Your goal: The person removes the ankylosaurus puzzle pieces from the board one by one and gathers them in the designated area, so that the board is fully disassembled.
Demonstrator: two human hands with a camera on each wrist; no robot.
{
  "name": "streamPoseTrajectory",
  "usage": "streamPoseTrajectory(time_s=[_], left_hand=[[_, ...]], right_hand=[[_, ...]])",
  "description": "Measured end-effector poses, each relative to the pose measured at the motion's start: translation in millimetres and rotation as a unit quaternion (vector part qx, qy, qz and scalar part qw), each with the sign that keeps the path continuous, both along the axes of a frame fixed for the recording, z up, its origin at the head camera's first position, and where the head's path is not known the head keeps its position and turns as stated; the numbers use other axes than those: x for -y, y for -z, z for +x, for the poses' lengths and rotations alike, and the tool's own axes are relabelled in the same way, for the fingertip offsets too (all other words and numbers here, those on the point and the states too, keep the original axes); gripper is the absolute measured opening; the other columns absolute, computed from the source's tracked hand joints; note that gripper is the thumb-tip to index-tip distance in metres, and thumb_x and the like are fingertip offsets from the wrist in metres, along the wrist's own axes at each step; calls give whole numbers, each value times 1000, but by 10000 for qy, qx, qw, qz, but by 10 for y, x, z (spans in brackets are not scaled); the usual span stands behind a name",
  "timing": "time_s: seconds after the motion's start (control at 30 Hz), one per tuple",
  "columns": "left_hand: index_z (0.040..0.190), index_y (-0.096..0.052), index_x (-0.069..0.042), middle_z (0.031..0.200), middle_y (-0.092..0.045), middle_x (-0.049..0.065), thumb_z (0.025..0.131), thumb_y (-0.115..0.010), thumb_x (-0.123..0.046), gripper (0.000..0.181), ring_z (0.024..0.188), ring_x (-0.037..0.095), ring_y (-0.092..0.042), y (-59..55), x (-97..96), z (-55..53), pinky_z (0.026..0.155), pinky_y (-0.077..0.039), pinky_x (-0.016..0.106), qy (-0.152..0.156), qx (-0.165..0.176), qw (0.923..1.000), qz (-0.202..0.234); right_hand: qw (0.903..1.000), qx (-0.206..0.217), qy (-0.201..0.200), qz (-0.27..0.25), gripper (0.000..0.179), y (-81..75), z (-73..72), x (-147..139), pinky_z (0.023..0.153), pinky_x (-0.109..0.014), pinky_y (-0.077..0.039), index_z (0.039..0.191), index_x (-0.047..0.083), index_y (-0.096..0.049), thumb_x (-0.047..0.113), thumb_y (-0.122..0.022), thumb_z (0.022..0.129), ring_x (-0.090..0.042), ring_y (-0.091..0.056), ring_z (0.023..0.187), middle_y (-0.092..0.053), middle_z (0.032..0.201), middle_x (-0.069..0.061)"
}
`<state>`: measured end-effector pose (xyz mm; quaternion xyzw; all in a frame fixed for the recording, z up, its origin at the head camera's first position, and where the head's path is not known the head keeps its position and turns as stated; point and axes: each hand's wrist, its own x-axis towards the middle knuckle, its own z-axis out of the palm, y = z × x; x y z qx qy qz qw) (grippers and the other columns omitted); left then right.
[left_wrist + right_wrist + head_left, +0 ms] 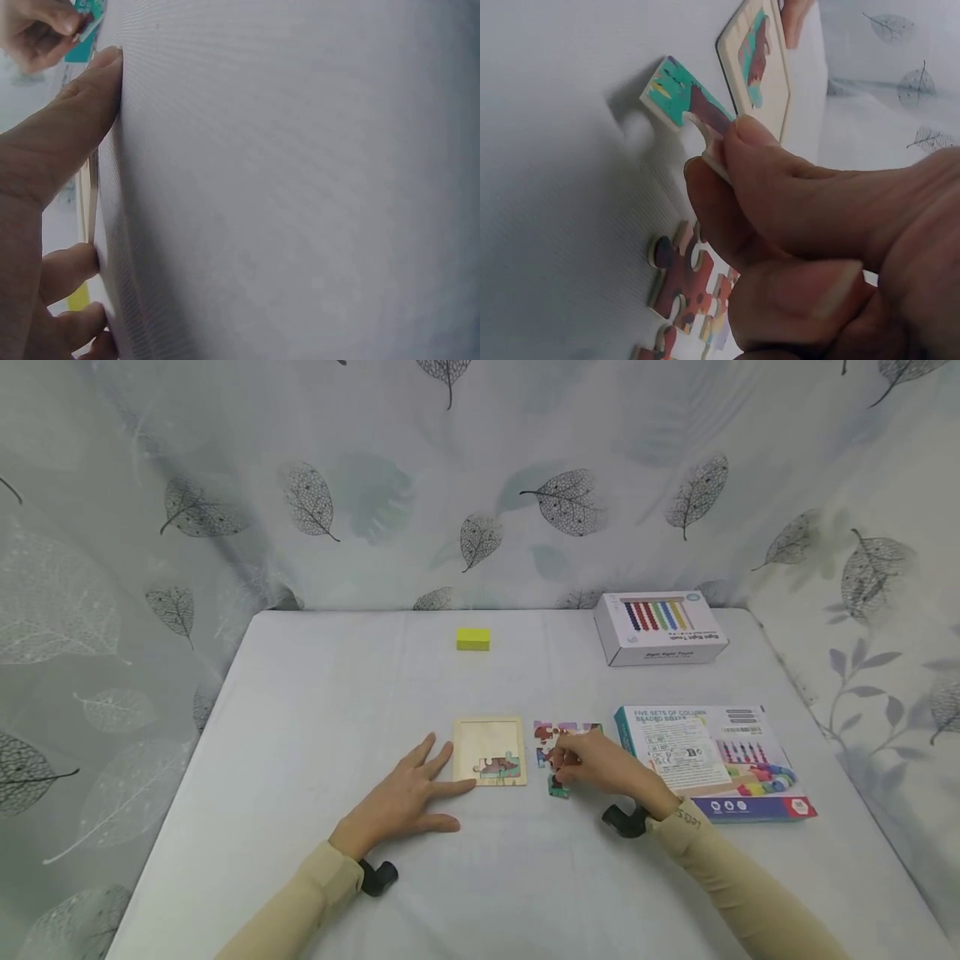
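A square wooden puzzle tray point(487, 732) lies at the middle of the table with a few joined puzzle pieces point(498, 767) in its lower right part. My left hand point(408, 793) rests with spread fingers at the tray's left side, one fingertip on its lower left corner. In my right hand point(600, 764) a green and brown puzzle piece point(676, 96) is pinched between thumb and forefinger, tilted above the cloth in the right wrist view. Under and beside that hand lie several loose puzzle pieces point(682, 277), partly hidden by the fingers.
A yellow block point(473, 640) sits behind the tray. At the back right stands a white box point(663, 631) with coloured bead columns pictured on it. Nearer, right of the loose pieces, a flat blue and white box point(712, 760) lies partly behind the right wrist.
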<state>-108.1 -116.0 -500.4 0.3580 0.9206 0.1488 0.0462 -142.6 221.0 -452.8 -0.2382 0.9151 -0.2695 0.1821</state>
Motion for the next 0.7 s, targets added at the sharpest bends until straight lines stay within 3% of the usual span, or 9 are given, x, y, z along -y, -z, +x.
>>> streamPoseTrajectory(time_s=[0.37,0.7], left_hand=[[138,-61,-37,160,-37,20,81,-72,-62,63,152,51,-23,-27,-5,5,116,-37,61,-42,129,9999,7],[138,-61,-37,161,-37,20,81,-72,-62,64,152,51,-23,-13,-2,-3,116,-37,60,-63,136,9999,19]], right_hand=[[9998,177,87,-7,15,88,22,74,62,-20,-38,91,8,-63,14,-76,88,-10,-47,71,-60,77,1],[9995,26,253,180,15,122,15,106,60,-21,-36,90,10,-62,15,-75,89,-10,-46,69,-60,77,1]])
